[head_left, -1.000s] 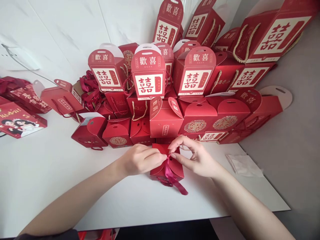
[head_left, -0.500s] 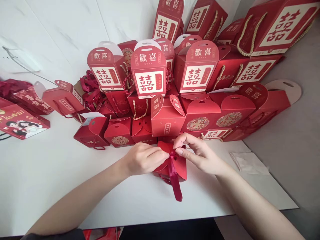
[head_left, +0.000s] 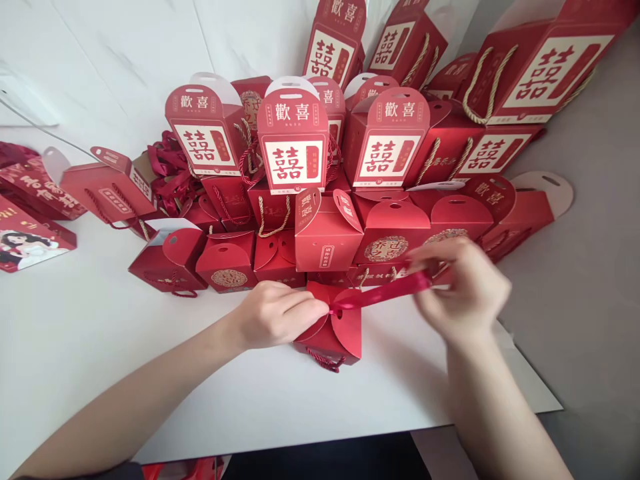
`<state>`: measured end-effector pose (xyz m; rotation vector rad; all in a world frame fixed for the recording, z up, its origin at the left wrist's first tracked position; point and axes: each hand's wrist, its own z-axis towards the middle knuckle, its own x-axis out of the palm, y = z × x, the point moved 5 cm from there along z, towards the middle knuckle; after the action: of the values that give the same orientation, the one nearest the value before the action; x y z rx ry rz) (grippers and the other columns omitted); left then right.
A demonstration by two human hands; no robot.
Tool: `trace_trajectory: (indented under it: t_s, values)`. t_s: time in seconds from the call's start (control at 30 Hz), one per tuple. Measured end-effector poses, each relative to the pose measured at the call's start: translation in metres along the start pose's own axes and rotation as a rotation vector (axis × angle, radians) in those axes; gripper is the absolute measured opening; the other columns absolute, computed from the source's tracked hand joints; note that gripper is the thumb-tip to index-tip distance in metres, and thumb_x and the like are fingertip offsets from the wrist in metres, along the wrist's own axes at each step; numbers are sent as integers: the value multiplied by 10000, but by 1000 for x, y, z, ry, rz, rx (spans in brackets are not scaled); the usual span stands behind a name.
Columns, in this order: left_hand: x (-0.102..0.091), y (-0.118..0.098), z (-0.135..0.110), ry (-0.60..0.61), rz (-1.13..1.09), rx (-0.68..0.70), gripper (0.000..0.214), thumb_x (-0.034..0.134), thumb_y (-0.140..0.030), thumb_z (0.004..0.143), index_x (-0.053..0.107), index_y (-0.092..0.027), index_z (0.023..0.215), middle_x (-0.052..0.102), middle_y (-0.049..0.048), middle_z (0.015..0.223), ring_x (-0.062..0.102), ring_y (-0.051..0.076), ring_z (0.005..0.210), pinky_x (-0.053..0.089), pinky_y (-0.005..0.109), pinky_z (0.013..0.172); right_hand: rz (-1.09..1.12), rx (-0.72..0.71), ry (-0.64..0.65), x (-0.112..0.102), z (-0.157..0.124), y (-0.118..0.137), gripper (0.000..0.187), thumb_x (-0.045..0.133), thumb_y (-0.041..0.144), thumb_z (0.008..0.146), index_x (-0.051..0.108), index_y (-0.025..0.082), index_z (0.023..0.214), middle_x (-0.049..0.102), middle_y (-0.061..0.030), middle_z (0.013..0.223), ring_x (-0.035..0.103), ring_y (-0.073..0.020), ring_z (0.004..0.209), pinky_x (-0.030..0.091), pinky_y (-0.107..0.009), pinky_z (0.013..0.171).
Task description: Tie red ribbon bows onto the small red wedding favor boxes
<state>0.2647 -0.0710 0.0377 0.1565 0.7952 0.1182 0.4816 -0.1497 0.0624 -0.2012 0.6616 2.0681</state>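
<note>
A small red gift box (head_left: 345, 337) with rounded top flaps stands on the white table in front of me. A dark red satin ribbon (head_left: 385, 293) runs from the top of this box out to the right. My right hand (head_left: 457, 290), somewhat blurred, is closed on the ribbon's far end and draws it taut. My left hand (head_left: 280, 315) pinches at the top of the box, where the ribbon comes out; its fingertips hide the ribbon there. A twisted red cord handle (head_left: 325, 360) hangs on the box's front.
Stacked red gift boxes (head_left: 295, 157) with rope handles fill the back of the table (head_left: 210, 393) against the tiled wall. Loose red ribbons (head_left: 170, 163) lie in a heap at left, near a box printed with a figure (head_left: 37, 243). A grey wall (head_left: 590, 267) bounds the right.
My right hand has taken the hanging ribbon end and moved right, stretching the ribbon sideways. My left hand keeps its pinch at the box top. The view has shifted slightly.
</note>
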Motion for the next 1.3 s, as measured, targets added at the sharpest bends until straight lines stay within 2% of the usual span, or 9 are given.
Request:
trace_trajectory:
  t_s: [0.07,0.2,0.27,0.37,0.5,0.63,0.73,0.97,1.3]
  values:
    - [-1,1,0,4,15,10,110,661,-73,806,626,-162,860,661,-38,631,551,83,489,393,243,458,124,99,81,-24,7,-10,284,649,154,818,607,263,1077,598,-50,833,595,-195,737,503,-325,627]
    - [-2,2,1,33,49,40,103,673,-100,815,638,-166,886,637,-40,613,531,83,484,382,242,457,581,152,893,-9,-5,-13,524,637,634,807,651,228,1137,666,-118,1071,648,-255,980,552,-375,830]
    - [-3,1,2,42,64,58,119,676,-92,811,641,-157,904,640,-35,624,540,86,495,389,244,465,694,247,1048,10,-11,-16,522,589,655,838,657,219,1118,675,-107,1076,638,-260,1016,518,-398,913]
    - [-4,-2,4,50,82,87,131,664,-80,813,642,-149,922,648,-31,640,559,90,515,406,246,478,552,441,817,40,-7,-26,346,437,490,991,635,220,1081,648,-73,1002,629,-203,940,504,-354,871]
    - [-5,-4,5,46,87,100,133,640,-68,821,638,-148,927,641,-33,639,571,94,512,402,249,468,455,282,774,65,-11,-4,210,610,401,924,653,220,1023,590,-67,1061,581,-194,985,474,-334,903]
    - [-3,-3,4,63,59,61,129,638,-83,832,627,-163,933,644,-32,646,588,98,521,429,243,491,400,169,686,64,-14,14,67,590,240,936,648,208,933,591,-51,1011,555,-176,960,453,-314,891]
    - [-3,6,7,161,-60,-162,101,641,-150,860,611,-191,947,659,-36,680,610,90,552,456,216,529,367,246,666,61,-15,15,85,558,214,946,628,204,899,621,-25,923,561,-152,852,448,-288,796]
    - [3,33,-5,616,-755,-1026,252,658,-432,844,608,-193,906,643,-17,734,589,85,565,493,189,527,463,556,847,62,-19,3,252,525,365,966,627,198,807,653,11,759,567,-125,687,417,-250,638]
    - [13,44,-18,681,-936,-1229,285,688,-429,814,618,-158,765,587,-20,609,502,69,460,387,191,452,569,685,1000,60,-27,-17,303,525,419,937,596,178,768,593,-7,712,515,-134,633,409,-264,605]
